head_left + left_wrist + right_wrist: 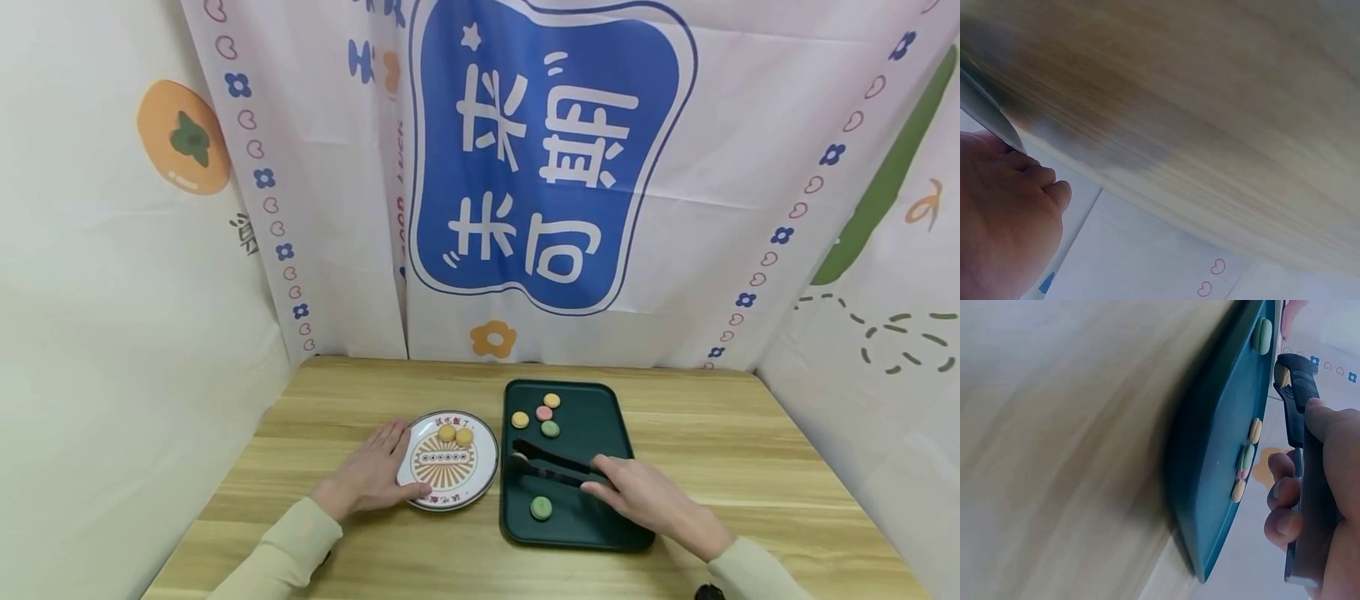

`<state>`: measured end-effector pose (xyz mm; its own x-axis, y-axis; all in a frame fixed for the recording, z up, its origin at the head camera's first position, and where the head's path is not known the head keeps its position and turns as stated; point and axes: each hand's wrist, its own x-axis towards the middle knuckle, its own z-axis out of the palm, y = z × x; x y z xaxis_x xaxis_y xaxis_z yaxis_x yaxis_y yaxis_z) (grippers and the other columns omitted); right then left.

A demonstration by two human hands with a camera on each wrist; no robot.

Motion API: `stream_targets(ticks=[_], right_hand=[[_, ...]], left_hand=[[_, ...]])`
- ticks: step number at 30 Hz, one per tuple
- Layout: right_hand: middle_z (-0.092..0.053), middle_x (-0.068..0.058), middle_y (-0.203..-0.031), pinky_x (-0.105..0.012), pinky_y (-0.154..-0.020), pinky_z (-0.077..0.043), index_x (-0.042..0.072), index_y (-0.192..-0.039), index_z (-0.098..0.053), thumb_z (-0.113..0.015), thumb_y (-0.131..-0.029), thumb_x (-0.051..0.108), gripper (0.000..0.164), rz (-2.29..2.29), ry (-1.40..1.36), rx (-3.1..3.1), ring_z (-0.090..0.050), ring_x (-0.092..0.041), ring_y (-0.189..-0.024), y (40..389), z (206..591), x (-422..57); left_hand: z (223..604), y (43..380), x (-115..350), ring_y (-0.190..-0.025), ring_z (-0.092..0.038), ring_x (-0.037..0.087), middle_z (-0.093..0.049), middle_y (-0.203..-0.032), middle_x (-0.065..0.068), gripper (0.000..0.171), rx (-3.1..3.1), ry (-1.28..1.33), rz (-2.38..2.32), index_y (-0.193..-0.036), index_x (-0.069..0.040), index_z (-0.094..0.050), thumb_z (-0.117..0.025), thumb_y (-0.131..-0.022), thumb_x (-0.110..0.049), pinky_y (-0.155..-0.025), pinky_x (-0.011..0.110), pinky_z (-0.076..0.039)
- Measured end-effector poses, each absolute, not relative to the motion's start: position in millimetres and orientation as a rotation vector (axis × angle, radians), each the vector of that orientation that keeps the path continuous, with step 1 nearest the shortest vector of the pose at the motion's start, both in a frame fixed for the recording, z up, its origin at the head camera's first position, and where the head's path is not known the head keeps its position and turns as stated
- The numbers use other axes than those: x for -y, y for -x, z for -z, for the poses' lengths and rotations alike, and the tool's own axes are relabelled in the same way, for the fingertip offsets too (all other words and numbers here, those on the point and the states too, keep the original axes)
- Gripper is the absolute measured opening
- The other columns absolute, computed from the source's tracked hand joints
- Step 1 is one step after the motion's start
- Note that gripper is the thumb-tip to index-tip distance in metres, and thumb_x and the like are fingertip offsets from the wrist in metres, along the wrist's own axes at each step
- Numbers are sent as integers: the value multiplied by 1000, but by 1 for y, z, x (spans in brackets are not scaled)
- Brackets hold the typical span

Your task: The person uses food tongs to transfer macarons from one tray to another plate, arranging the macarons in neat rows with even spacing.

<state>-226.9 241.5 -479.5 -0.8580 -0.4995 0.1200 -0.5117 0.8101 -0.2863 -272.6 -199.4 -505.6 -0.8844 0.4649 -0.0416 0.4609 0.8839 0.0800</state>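
Observation:
My left hand rests against the left rim of a round white plate, its fingers fairly straight and the thumb on the near rim. Two yellow macarons lie on the plate's far half. My right hand grips black tongs over a dark green tray. Between the tong tips sits a pale yellowish macaron, mostly hidden in the head view. Farther back on the tray lie yellow macarons, a pink macaron and a green macaron. Another green macaron lies nearer.
Plate and tray stand side by side on a wood-grain table, with a narrow gap between them. A printed white curtain hangs behind the table's far edge. More printed cloth closes off the left and right sides.

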Motion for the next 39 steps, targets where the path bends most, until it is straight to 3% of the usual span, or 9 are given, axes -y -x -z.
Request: stream_targets(ticks=[23,39], right_hand=[[-48,16,-68,-16,-52,-41,19,-103,-62,-51,-98,52,35,-531,-950,2909,-46,2,-58,254,470,-199],[-43,13,-60,-15,-43,-31,18,-98,-59,-55,-98,45,27,-510,-1047,2862,-41,1,-47,269,464,-163]], left_hand=[[505,273,199,-151,-20,37,-19,-161,26,112,-2999,-737,-109,-151,7,-26,-40,-85,-82,-124,49,-22],[506,273,199,-150,-22,38,-21,-160,27,112,-3008,-762,-98,-151,8,-27,-40,-85,-81,-123,48,-22]])
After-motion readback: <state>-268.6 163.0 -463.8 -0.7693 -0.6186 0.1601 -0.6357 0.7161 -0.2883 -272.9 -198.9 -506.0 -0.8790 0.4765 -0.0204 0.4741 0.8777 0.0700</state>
